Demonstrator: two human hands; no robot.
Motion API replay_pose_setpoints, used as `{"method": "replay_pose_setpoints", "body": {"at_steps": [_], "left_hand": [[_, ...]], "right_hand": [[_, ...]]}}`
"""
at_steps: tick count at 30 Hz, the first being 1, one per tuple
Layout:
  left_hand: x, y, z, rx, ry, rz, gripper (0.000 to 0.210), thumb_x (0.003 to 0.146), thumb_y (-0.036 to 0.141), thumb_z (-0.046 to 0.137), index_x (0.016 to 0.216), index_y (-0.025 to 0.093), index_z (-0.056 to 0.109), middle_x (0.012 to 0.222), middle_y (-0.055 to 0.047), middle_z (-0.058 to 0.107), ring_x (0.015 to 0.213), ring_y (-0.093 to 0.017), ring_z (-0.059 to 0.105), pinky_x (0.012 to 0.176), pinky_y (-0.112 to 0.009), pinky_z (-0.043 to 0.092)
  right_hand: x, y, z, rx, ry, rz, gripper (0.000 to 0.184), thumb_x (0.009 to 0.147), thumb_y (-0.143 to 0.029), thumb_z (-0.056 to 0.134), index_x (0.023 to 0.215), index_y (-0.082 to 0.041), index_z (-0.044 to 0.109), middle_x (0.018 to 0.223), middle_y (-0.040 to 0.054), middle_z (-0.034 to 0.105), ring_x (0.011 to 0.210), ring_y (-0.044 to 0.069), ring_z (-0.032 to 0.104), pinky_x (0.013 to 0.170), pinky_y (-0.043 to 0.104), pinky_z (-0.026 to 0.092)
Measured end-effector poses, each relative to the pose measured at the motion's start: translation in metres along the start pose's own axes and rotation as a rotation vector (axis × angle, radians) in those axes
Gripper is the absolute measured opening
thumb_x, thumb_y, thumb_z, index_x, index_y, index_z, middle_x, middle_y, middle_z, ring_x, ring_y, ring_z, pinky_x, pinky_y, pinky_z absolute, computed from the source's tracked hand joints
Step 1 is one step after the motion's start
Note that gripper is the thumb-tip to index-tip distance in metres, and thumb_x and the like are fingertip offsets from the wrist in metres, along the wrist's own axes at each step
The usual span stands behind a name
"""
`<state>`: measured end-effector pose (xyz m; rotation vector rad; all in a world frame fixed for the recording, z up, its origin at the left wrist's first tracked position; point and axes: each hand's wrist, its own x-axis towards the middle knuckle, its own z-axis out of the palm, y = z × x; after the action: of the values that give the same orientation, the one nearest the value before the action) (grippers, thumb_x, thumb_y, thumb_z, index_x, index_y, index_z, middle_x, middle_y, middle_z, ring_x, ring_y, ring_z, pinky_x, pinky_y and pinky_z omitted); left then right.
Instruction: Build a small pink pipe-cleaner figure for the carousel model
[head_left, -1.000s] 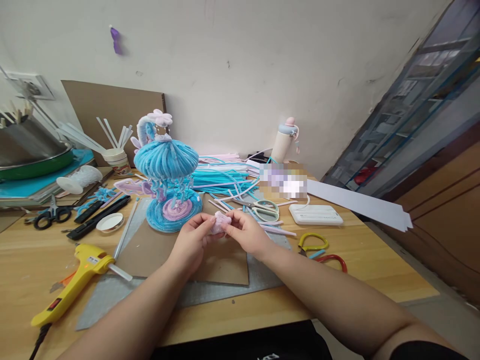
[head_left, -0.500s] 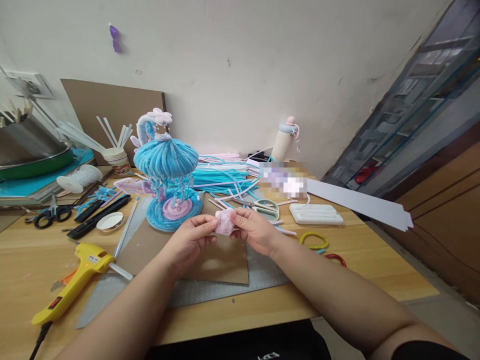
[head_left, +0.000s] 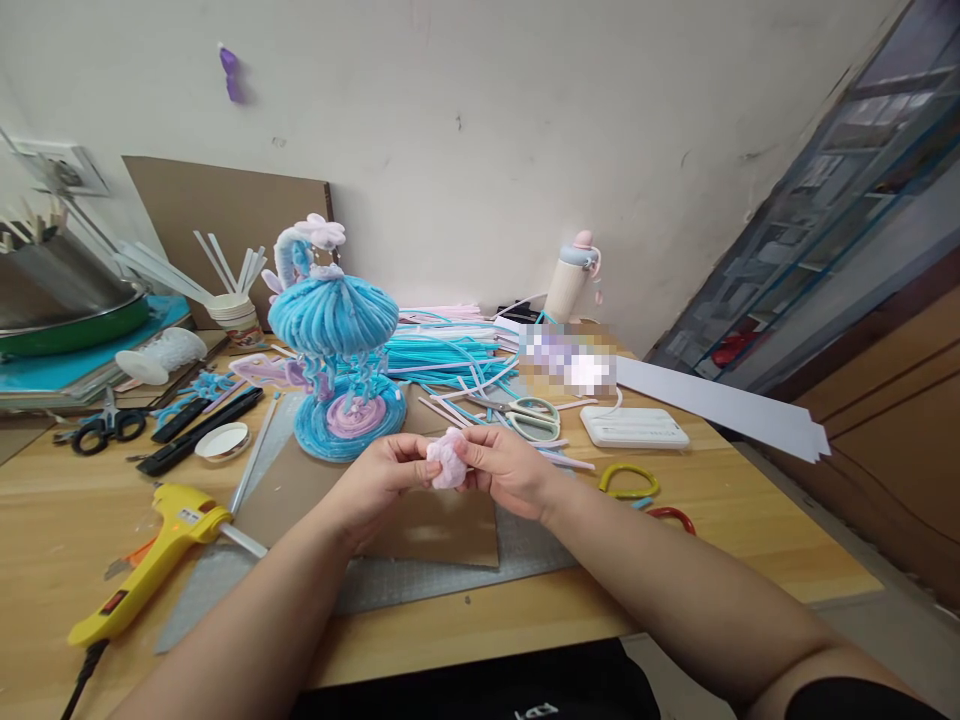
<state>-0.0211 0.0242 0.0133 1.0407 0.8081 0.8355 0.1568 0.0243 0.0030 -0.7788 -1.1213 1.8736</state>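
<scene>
A small pale pink fuzzy piece, apparently bent from pipe cleaner, is pinched between both hands above a brown cardboard sheet. My left hand grips its left side with thumb and fingers. On the other side, my right hand has its thumb across the piece's front, the fingers partly hidden behind. Just beyond my left hand stands a blue pipe-cleaner jellyfish lamp shape on a round blue and pink coiled base. Green-handled scissors lie beyond my right hand.
A yellow hot glue gun lies at the left, near black scissors. Blue pipe cleaners are heaped at the back. A white power bank and yellow-handled tool lie right. A bottle stands by the wall.
The pink piece has been turned between my fingers and shows a rounder, lumpier side. My left thumb has shifted lower on it. Both hands stay in nearly the same place.
</scene>
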Motion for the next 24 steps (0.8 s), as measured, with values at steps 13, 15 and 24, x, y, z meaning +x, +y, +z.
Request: {"method": "replay_pose_setpoints", "body": {"at_steps": [13,15,24], "left_hand": [[0.005,-0.008,0.0,-0.14,0.074,-0.022,0.024,0.059,0.02,0.08,0.073,0.012,0.062,0.067,0.0,0.061,0.057,-0.007,0.053,0.05,-0.017,0.038],[0.006,-0.007,0.0,-0.119,0.062,-0.008,0.021,0.063,0.023,0.078,0.074,0.011,0.065,0.068,-0.001,0.061,0.057,-0.006,0.052,0.051,-0.017,0.038],[0.005,-0.003,0.004,-0.045,0.118,0.151,0.027,0.065,0.027,0.077,0.088,0.017,0.065,0.072,0.0,0.064,0.06,-0.008,0.055,0.054,-0.019,0.042]], "right_hand": [[0.003,0.003,0.004,0.041,0.09,-0.004,0.032,0.069,-0.041,0.074,0.08,-0.012,0.066,0.069,0.0022,0.062,0.06,0.009,0.054,0.051,0.019,0.041],[0.002,0.001,0.005,0.085,0.064,-0.025,0.031,0.073,-0.042,0.069,0.084,-0.013,0.065,0.072,0.0025,0.062,0.061,0.01,0.056,0.049,0.019,0.042],[0.0,-0.005,0.005,0.119,-0.043,0.031,0.035,0.078,-0.047,0.061,0.088,-0.014,0.062,0.065,0.0001,0.056,0.042,0.005,0.046,0.034,0.016,0.024]]}}
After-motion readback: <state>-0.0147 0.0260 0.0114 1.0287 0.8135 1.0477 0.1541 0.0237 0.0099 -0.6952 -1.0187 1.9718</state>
